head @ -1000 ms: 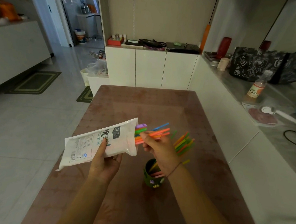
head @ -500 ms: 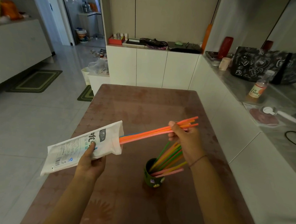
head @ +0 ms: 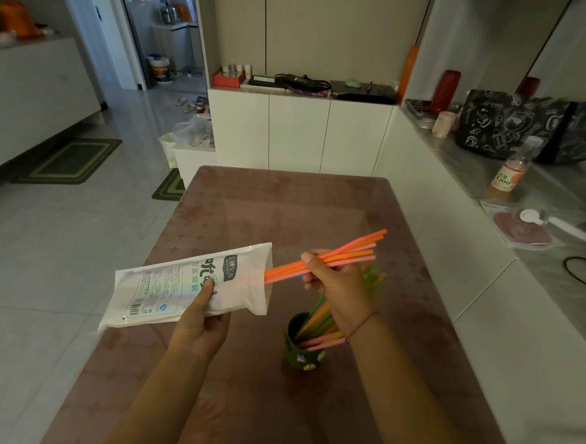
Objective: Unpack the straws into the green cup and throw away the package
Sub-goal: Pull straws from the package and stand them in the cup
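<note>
**Package.** The package (head: 178,283) is a flat white plastic pouch, glossy, with printed text, a dark label near its open mouth and a barcode near its closed end. It is held in the air over the left part of the table (head: 285,214), tilted, with the mouth at the upper right.

**Left hand.** The left hand (head: 199,322) grasps the package from below, with the thumb laid across the printed face.

**Straws.** The straws (head: 348,249) are a bunch of thin, straight, smooth tubes in orange and pink. Their lower ends sit inside the package mouth. Their far ends fan out slightly toward the upper right.

**Right hand.** The right hand (head: 339,286) pinches the bunch between thumb and curled fingers, just beside the mouth. A thin cord circles the wrist.

**Cup.** The cup (head: 302,354) is round and dark green, with small pale decorations on its wall. It stands upright on the table, below the right hand. The cup straws (head: 316,321) are green, orange, yellow and pink. They lean to the right, and the hand hides their upper lengths.

**Table.** It is rectangular with rounded far corners. Its top is brownish-mauve and glossy, with a faint star pattern.
</note>
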Demonstrator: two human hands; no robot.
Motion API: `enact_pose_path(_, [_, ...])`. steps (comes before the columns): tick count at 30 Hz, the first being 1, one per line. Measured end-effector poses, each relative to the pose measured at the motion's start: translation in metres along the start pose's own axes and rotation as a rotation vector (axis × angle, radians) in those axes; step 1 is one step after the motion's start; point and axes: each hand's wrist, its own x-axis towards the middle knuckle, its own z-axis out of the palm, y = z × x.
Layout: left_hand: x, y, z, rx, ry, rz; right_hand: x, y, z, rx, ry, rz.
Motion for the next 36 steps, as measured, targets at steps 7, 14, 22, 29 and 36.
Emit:
enact_pose_path(7, [0.008,0.016,-0.012,-0.009,0.029,0.029,0.008,-0.014,-0.017,-0.043,0.077,-0.031])
enact_pose_path(14, [0.022,0.039,-0.031,-0.007,0.097,0.063,0.015,-0.037,-0.058,-0.147,0.116,-0.053])
enact_pose_path(22, [0.024,0.029,-0.031,0.002,0.101,0.033,0.021,-0.035,-0.076,-0.619,0.105,-0.083])
enact_pose_path(29, [0.021,0.018,-0.029,0.017,0.045,0.026,0.024,-0.013,-0.07,-0.768,0.059,-0.027])
enact_pose_path(36, [0.021,0.013,-0.029,0.026,0.017,0.033,0.024,-0.019,-0.075,-0.756,0.111,-0.135])
